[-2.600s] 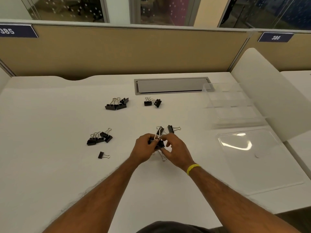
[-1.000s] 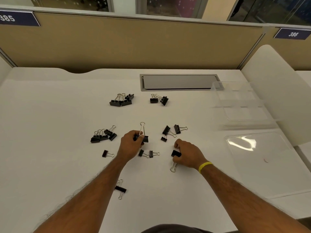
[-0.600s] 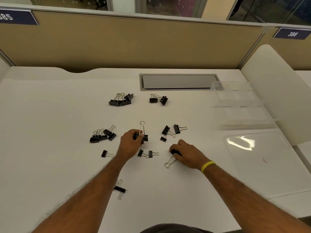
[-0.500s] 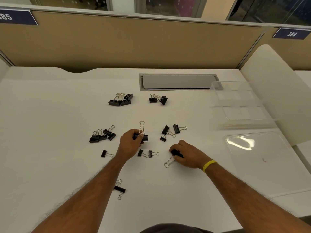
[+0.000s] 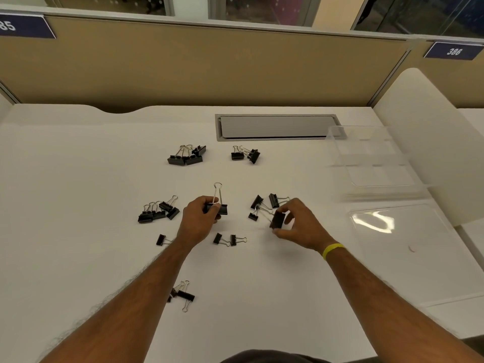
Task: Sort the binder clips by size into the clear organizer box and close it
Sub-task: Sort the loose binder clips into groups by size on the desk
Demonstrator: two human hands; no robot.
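Note:
My left hand [image 5: 199, 220] grips a large black binder clip [image 5: 219, 208] with its wire handle standing up. My right hand [image 5: 301, 226] pinches another large black clip [image 5: 277, 220] just above the desk. Black clips lie in groups on the white desk: a far pile [image 5: 186, 155], a far pair [image 5: 245, 154], a left pile [image 5: 158, 212], a few clips [image 5: 264, 204] ahead of my right hand, two small ones [image 5: 230, 239] between my hands, one small clip [image 5: 161, 240] by my left wrist, and one [image 5: 183, 294] near my left forearm. The clear organizer box [image 5: 372, 163] stands open at the right, its lid [image 5: 408, 247] flat in front of it.
A grey cable hatch [image 5: 277, 126] is set into the desk at the back. A tan partition wall [image 5: 209, 69] runs behind the desk. A white rounded divider panel [image 5: 429, 142] rises at the right, just behind the box.
My right hand has lifted its clip off the desk and moved it forward and to the right. My left hand keeps hold of its clip in about the same place.

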